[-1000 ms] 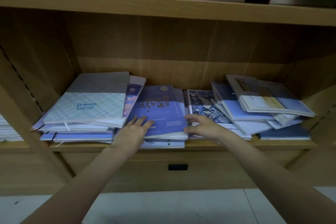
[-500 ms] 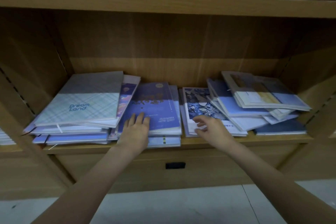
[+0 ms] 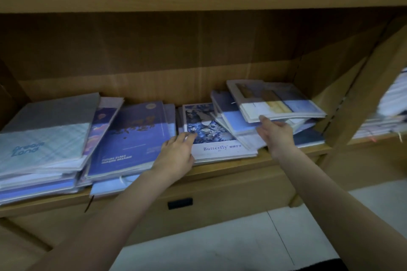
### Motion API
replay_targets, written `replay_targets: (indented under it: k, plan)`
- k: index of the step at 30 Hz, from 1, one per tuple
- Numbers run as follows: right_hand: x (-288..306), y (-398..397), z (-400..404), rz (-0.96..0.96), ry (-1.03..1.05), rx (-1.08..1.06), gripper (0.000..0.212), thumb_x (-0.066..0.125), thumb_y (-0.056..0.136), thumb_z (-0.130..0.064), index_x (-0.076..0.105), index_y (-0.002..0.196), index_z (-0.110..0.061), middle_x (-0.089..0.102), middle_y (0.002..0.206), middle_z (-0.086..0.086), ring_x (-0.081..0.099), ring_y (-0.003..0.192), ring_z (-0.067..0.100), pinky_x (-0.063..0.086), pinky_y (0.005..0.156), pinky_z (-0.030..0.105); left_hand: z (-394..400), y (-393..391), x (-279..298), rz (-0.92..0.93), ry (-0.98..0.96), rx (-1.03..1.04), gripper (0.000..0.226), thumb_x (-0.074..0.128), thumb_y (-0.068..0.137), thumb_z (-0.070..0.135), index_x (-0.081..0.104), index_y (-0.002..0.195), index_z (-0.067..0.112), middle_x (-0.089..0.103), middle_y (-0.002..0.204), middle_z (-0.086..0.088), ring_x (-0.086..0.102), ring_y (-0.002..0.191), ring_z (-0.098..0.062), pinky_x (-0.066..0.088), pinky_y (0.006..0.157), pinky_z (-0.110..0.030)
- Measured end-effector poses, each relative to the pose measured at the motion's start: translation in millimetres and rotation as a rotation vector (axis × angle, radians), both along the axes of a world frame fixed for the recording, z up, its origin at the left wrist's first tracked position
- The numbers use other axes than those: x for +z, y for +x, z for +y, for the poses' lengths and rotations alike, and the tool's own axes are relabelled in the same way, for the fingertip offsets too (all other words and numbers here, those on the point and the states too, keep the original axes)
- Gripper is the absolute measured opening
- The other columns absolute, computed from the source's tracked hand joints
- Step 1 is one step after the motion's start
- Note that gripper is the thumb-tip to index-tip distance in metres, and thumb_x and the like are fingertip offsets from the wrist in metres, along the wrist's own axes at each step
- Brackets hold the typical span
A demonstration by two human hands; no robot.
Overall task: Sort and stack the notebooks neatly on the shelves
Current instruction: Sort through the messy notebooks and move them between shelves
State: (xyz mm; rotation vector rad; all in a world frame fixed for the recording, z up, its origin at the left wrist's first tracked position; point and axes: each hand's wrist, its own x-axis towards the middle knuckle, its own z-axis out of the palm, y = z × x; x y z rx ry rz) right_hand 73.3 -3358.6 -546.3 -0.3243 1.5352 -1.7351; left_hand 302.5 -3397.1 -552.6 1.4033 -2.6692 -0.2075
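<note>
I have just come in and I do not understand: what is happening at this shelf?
A person is sorting notebooks on a wooden shelf. The left hand rests with straight fingers on the white "Butterfly" notebook with blue flowers. The right hand reaches with open fingers under the messy, tilted pile of blue and white notebooks. The piles are not yet neat.

Left hand (image 3: 176, 152) on Butterfly notebook (image 3: 218, 136); right hand (image 3: 276, 134) touching tilted pile (image 3: 275, 103).

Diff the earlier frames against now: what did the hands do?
Both hands shifted right. The left hand left the purple notebook and now touches the Butterfly notebook. The right hand left the Butterfly notebook and reached the messy right pile, fingers at its top book's edge. No notebook has visibly moved; the Dream Land stack is unchanged.
</note>
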Motion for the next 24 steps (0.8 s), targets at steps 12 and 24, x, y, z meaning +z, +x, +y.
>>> replay_targets:
  k: [12,24]
  plan:
    - [17,-17,-11,-0.179,-0.042,-0.018,0.060,0.056,0.088,0.006,0.025,0.139,-0.002,0.054,0.119,0.021,0.055,0.064,0.016,0.053,0.068,0.026,1,-23,-8,-0.193,0.025,-0.109,0.044,0.043,0.092,0.014,0.044,0.135,0.019,0.049,0.129,-0.007,0.048,0.117,-0.026,0.041,0.096,-0.034]
    - [-13,-45,73,0.096,0.238,0.505,0.051,0.052,0.088,0.007,0.045,0.130,-0.021,0.062,0.116,0.010,0.061,0.097,0.026,0.052,0.067,0.033,14,-46,-2,0.746,0.671,0.285,0.063,0.051,0.096,0.018,0.016,0.148,0.014,0.052,0.130,-0.008,0.053,0.114,-0.027,0.043,0.098,-0.038]
